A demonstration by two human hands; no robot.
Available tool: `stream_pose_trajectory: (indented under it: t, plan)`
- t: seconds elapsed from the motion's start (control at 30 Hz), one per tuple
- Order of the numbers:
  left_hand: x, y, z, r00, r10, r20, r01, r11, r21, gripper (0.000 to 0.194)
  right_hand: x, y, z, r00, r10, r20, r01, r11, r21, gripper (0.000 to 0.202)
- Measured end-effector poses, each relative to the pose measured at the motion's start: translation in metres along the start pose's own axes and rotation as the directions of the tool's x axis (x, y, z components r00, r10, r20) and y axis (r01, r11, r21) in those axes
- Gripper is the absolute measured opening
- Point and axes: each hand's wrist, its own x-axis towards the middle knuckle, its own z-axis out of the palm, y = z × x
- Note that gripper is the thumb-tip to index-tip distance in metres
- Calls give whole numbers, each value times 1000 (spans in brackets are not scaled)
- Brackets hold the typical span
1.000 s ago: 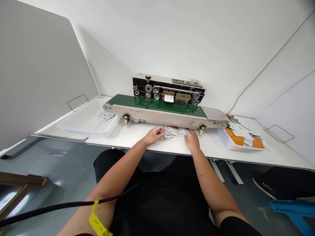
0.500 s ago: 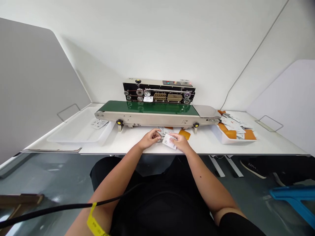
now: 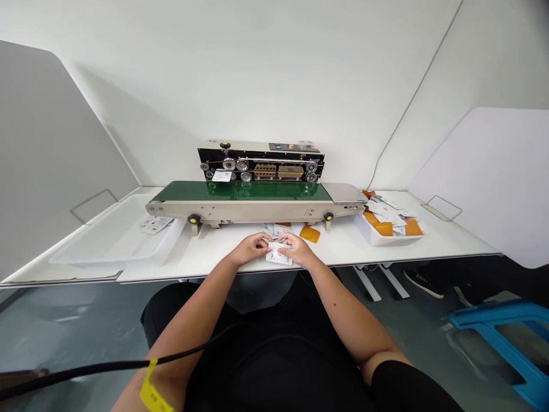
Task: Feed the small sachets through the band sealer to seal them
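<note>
Close to the table's front edge, a small white printed packet is pinched in my right hand. My left hand is closed at the packet's left edge, thumb and fingers on it. Just beyond my fingers lie more white packets, partly hidden, and an orange square sheet. Behind them stands a band sealing machine with a green conveyor belt. A white packet hangs upright at the left rollers of the machine.
On the left is a translucent tray with several white packets in it. A white bin of packets and orange sheets stands on the right. Grey partitions flank the table, and a blue stool is on the floor at right.
My left hand has come onto the packet in my right hand, which is now turned more level. The packet at the rollers has moved left along the machine. The camera view has shifted.
</note>
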Motion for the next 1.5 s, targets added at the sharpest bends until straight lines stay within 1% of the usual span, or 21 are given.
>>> stream_pose_trajectory:
  t: [0.2, 0.33, 0.47, 0.57, 0.63, 0.7, 0.73, 0.77, 0.83, 0.9, 0.97, 1.13, 1.23, 1.27, 1.3, 1.33, 1.37, 1.4, 1.43, 1.47, 1.5]
  plan:
    - [0, 1, -1, 999, 2, 51, 1, 998, -65, 46, 3, 4, -2, 1000, -14, 26, 14, 1000, 28, 39]
    - [0, 3, 0, 997, -16, 72, 21, 997, -81, 48, 0, 3, -5, 998, 22, 60, -24, 999, 37, 43]
    - [-2, 7, 1, 998, -19, 59, 24, 995, -96, 49, -4, -7, -16, 974, 156, 166, -140, 984, -106, 44]
    - [-3, 9, 3, 1000, 4, 30, 0, 991, -137, 50, -2, -26, -38, 962, 201, 183, -164, 967, -197, 41]
    - [-3, 8, 3, 1000, 11, 9, -9, 988, -153, 51, 8, -45, -63, 985, 160, 63, -150, 980, -132, 44]
    - [-3, 4, 2, 1000, 11, -6, -12, 989, -150, 53, 27, -67, -95, 983, 69, -173, -66, 998, 18, 43]
    - [-2, 2, 2, 1000, 11, -12, -13, 989, -146, 53, 39, -77, -112, 945, 13, -328, 19, 995, 94, 40]
    - [-2, -1, 2, 1000, 13, -18, -15, 990, -144, 54, 52, -86, -129, 884, -31, -467, 110, 984, 142, 35]
    - [-2, -4, 2, 999, 18, -29, -22, 989, -143, 54, 78, -100, -159, 762, -43, -647, 185, 970, 155, 21]
    - [-1, -6, 1, 999, 24, -37, -29, 989, -146, 54, 102, -106, -179, 689, 23, -725, 109, 985, 135, 10]
    - [-2, -5, 1, 999, 26, -44, -33, 988, -151, 54, 121, -107, -187, 666, 101, -739, -6, 992, 130, 6]
    - [-4, 3, 3, 999, 16, -49, -24, 986, -162, 55, 155, -109, -177, 707, 179, -685, -122, 984, 131, 7]
    - [-4, 4, 3, 998, 23, -57, -32, 986, -165, 55, 158, -114, -168, 707, 156, -689, -133, 987, 87, 10]
    - [-4, 4, 3, 998, 26, -59, -36, 985, -168, 55, 154, -115, -164, 680, 88, -728, -106, 994, 20, 16]
    - [-4, 3, 3, 998, 29, -58, -39, 985, -171, 56, 146, -114, -158, 631, -30, -775, -65, 994, -91, 21]
    - [-4, 2, 3, 998, 32, -56, -41, 985, -169, 56, 134, -110, -150, 563, -186, -805, -21, 971, -239, 26]
    - [-4, 1, 3, 998, 33, -51, -41, 986, -164, 56, 120, -104, -140, 494, -354, -794, 16, 917, -399, 28]
    - [-4, 0, 3, 998, 35, -46, -42, 987, -156, 57, 103, -95, -127, 438, -513, -738, 40, 831, -554, 30]
    - [-3, -1, 4, 998, 37, -41, -42, 988, -146, 56, 84, -83, -114, 436, -611, -661, 59, 752, -657, 31]
    - [-3, -2, 4, 998, 39, -39, -44, 990, -136, 56, 65, -69, -100, 485, -656, -579, 74, 690, -720, 31]
    - [-3, -3, 4, 998, 42, -41, -47, 991, -128, 55, 46, -54, -87, 562, -670, -485, 87, 631, -771, 31]
